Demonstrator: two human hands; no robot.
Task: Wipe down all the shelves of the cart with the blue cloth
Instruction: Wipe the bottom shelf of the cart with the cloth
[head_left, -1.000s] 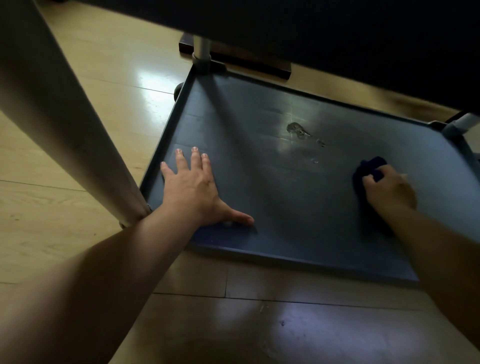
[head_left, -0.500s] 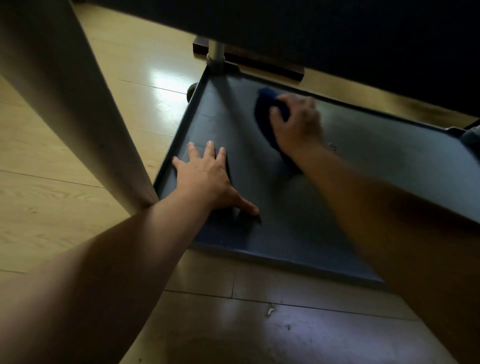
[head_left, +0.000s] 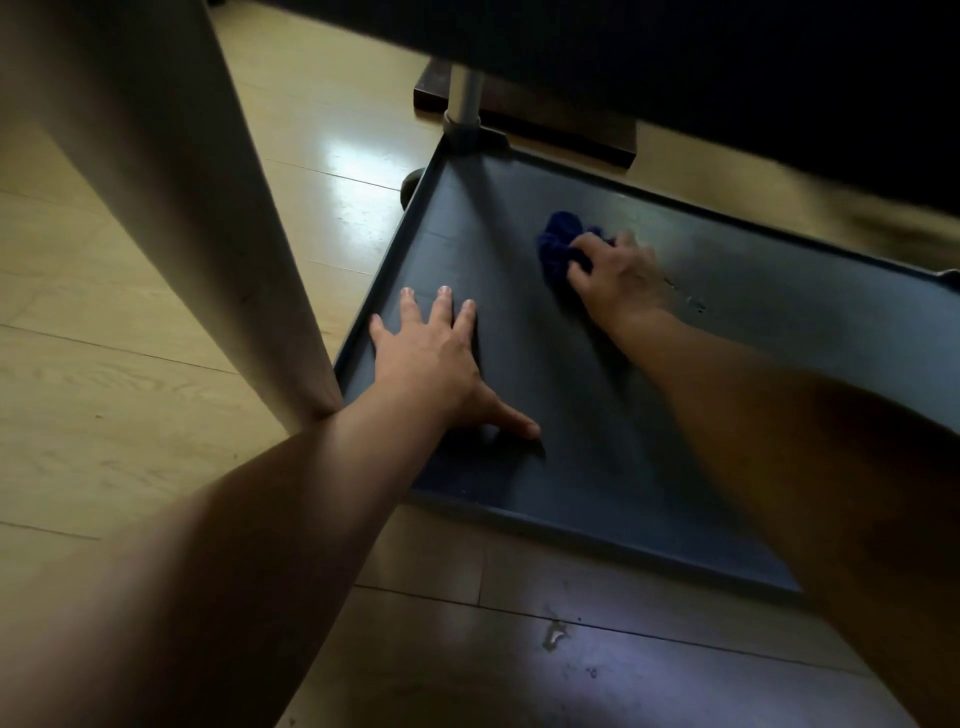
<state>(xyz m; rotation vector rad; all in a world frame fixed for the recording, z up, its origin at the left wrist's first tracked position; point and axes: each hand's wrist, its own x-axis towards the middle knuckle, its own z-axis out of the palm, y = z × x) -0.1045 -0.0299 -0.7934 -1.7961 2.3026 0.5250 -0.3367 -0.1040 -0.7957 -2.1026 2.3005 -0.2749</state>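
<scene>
A: While we kneel at the dark blue-grey bottom shelf (head_left: 597, 415) of the cart, our left hand (head_left: 436, 358) lies flat on its near left part, palm down, fingers spread apart and thumb stretched out to the right.

B: And our right hand (head_left: 618, 280)?

A: We see it farther in, on the left half of the shelf, its fingers curled and closed on the crumpled blue cloth (head_left: 558, 244), which it presses against the shelf surface. Most of the cloth bulges out to the left of the fingers.

B: What bounds the shelf?

A: We note a low raised rim all round. At the far left corner a pale grey round post (head_left: 465, 104) rises from a socket, and a dark caster wheel (head_left: 411, 183) shows just outside that corner. A second pale post (head_left: 171, 208), blurred and very close to us, stands at the near left corner, just beside our left forearm.

B: Above and below?

A: Overhead, the dark underside of the next shelf (head_left: 675, 62) fills the top of the view; beneath, we see a light wooden plank floor (head_left: 130, 389). A few small marks (head_left: 693, 304) sit on the shelf just right of our right hand.
</scene>
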